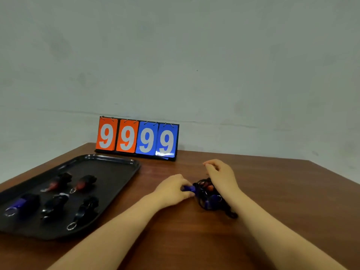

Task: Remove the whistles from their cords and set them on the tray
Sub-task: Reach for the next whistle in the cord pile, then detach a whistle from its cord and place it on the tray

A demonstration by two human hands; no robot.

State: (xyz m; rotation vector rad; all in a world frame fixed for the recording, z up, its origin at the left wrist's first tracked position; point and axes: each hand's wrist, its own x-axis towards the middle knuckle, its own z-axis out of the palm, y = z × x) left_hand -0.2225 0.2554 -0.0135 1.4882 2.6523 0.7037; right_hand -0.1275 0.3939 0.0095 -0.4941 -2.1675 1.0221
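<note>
A black tray [116,172] lies at the left of the brown table. Several whistles rest on it: two red-and-black ones [58,182], a blue one [21,204] and two black ones [83,211]. To the right lies a tangle of black cords [214,199] with a blue whistle [213,199] and something orange in it. My left hand [171,190] pinches another blue whistle [190,188] at the pile's left edge. My right hand [222,176] rests on the far side of the cords with curled fingers; what it holds is hidden.
A flip scoreboard [137,138] showing 9 9 9 9, two orange and two blue cards, stands at the table's back edge against the grey wall. Bare wood [175,240] shows between the tray and the cords and toward the near edge.
</note>
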